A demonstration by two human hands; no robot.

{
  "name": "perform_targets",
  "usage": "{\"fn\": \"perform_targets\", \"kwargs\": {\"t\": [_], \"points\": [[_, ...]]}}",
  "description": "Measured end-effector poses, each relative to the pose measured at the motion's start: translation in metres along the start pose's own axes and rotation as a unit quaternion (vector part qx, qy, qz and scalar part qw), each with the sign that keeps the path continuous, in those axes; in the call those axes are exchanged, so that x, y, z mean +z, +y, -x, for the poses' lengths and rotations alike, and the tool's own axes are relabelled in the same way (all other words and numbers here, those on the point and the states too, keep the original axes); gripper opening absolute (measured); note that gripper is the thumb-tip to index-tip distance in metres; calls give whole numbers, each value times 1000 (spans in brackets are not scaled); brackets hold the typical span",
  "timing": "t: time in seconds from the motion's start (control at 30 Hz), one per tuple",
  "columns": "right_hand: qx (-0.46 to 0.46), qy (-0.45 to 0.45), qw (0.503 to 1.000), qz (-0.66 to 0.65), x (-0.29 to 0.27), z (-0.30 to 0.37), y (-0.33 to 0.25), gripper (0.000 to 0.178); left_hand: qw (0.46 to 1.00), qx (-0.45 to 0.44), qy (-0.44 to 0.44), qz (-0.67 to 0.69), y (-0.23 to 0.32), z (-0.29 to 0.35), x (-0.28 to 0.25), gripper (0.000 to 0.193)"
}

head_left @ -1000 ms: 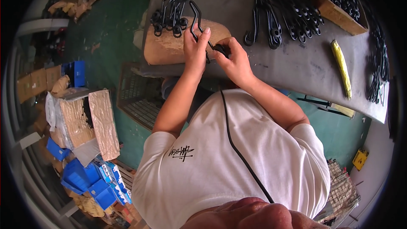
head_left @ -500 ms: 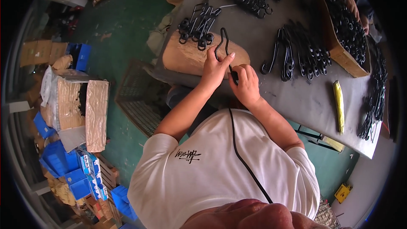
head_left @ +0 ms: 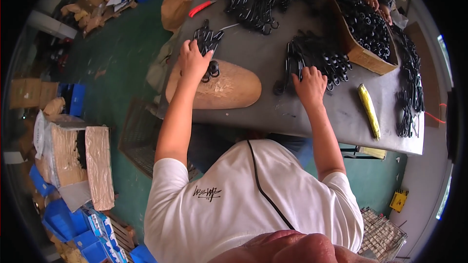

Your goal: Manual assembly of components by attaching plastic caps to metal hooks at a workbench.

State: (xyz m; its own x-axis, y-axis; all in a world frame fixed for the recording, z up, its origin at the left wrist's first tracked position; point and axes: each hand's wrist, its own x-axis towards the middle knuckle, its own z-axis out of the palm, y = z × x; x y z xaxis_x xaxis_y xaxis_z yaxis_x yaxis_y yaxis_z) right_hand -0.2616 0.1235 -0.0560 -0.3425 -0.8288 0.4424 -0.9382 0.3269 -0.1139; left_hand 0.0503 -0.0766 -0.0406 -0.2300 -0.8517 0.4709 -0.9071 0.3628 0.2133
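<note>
My left hand (head_left: 195, 62) lies over a small bundle of slim black pieces (head_left: 209, 38) with hooked and ringed ends, its thumb apart from the fingers. Part of the bundle is hidden beneath it. Under these pieces is a worn, rounded brown board (head_left: 231, 87) at the table's near edge. To the right, my right hand (head_left: 311, 86) reaches onto the near side of a fanned pile of similar black hooked pieces (head_left: 319, 53). Its fingers are spread and bent, and whether a fingertip touches a single piece I cannot tell.
On the grey table (head_left: 273, 112) are red-handled pliers (head_left: 201, 8), a dark heap of hooked pieces (head_left: 253, 7) and a yellow wrapped roll (head_left: 369, 112). A cardboard box (head_left: 363, 56) of black pieces stands right, near another person's hands (head_left: 373, 4). A crate (head_left: 139, 134) sits lower left.
My hands, formerly together holding a bent black piece, have parted: the left onto the small bundle, the right over to the fanned pile. The view has shifted somewhat.
</note>
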Motion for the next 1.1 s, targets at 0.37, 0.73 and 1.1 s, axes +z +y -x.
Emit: {"fn": "perform_targets", "kwargs": {"t": [0.37, 0.73, 1.1], "points": [[25, 111, 957, -267, -10, -19, -15, 25, 878, 41, -91, 467, 141, 89, 16, 43], [26, 54, 971, -233, -5, -35, 45, 28, 822, -10, -270, 502, 180, 93, 24, 34], [204, -12, 977, 63, 12, -214, 213, 26, 899, 66, -216, 375, 176, 109, 27, 43]]}}
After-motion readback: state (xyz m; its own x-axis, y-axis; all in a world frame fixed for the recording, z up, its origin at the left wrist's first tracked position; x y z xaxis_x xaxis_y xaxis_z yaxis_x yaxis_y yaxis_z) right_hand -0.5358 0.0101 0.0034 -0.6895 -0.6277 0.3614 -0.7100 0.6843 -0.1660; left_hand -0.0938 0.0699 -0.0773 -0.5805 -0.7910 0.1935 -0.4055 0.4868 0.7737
